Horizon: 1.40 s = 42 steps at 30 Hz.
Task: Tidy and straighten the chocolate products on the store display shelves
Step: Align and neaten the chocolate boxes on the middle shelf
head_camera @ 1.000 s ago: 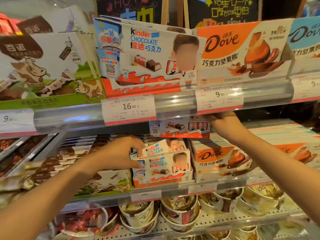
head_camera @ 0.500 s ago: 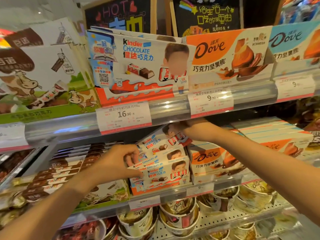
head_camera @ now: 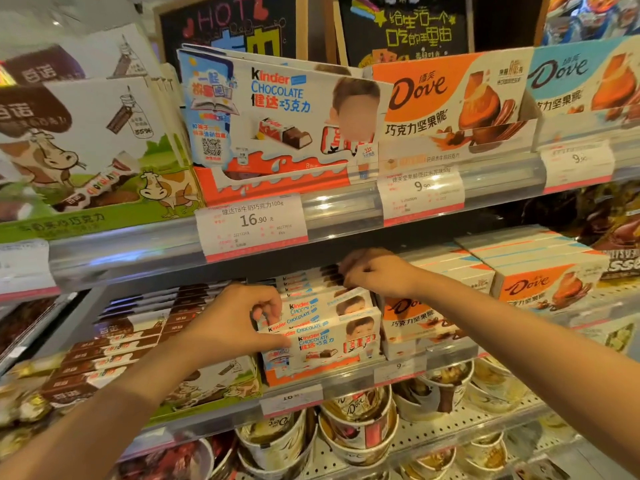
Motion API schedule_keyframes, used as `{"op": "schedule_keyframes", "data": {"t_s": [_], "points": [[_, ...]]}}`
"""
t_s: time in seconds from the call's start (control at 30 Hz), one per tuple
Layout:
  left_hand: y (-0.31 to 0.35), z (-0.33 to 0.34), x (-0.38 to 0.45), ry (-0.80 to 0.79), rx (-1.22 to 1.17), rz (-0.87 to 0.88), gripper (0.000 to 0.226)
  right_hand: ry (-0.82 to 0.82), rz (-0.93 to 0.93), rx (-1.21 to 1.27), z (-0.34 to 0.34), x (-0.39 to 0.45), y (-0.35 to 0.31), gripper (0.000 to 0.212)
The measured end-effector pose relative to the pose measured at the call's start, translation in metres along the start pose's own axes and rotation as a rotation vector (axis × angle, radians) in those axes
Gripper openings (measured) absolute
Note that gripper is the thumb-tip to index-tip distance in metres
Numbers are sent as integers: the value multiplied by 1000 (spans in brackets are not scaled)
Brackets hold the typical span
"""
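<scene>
A stack of white and red Kinder chocolate boxes (head_camera: 332,336) sits in an orange display tray on the middle shelf. My left hand (head_camera: 239,322) grips the left end of the front boxes, fingers curled round their edge. My right hand (head_camera: 372,271) lies on top of the back rows of Kinder boxes (head_camera: 304,280), fingers bent down onto them. Orange Dove boxes (head_camera: 415,318) stand directly to the right of the stack, touching it.
The upper shelf rail (head_camera: 339,206) with price tags hangs just above my right hand. Brown chocolate bars (head_camera: 114,344) fill the left of the middle shelf. More Dove boxes (head_camera: 543,282) lie to the right. Round Dove cups (head_camera: 360,420) fill the shelf below.
The Kinder box my right hand held tilted above the stack now lies flat at the back. My right hand rests on top of the rows. My left hand stays at the stack's left end.
</scene>
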State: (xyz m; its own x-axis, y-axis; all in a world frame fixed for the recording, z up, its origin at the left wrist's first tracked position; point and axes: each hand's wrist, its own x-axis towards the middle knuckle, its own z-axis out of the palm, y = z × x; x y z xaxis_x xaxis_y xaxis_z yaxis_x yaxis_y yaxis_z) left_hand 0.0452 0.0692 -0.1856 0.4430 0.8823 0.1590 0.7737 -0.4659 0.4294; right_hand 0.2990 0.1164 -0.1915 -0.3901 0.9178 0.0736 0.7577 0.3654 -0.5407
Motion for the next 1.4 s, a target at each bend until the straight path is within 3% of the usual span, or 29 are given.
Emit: {"op": "schedule_keyframes", "data": {"t_s": [0.17,0.3,0.57,0.77,0.93,1.07,1.17,1.3,1.4], "points": [[4,-1,4,-78,197,44,24,2,-26,-1,-6,-3,0,25],[17,4,11,-83,266,75,24,183,-28,237,-36,-23,13,26],[67,50,50,48,214,188,52,326,4,391,-103,-81,93,21],[111,80,81,33,154,142,51,210,19,207,-149,-112,159,16],[128,93,104,45,230,88,47,-16,-32,63,-177,-127,194,9],[132,91,112,-23,124,17,46,-113,-94,-51,-178,-129,217,21],[131,88,110,-32,57,-13,40,-99,-143,-74,-171,-128,225,28],[134,87,109,-40,-16,-58,54,-29,-262,-114,-165,-116,233,7],[132,88,109,-34,-29,-63,40,-42,-294,-189,-166,-107,236,11]]}}
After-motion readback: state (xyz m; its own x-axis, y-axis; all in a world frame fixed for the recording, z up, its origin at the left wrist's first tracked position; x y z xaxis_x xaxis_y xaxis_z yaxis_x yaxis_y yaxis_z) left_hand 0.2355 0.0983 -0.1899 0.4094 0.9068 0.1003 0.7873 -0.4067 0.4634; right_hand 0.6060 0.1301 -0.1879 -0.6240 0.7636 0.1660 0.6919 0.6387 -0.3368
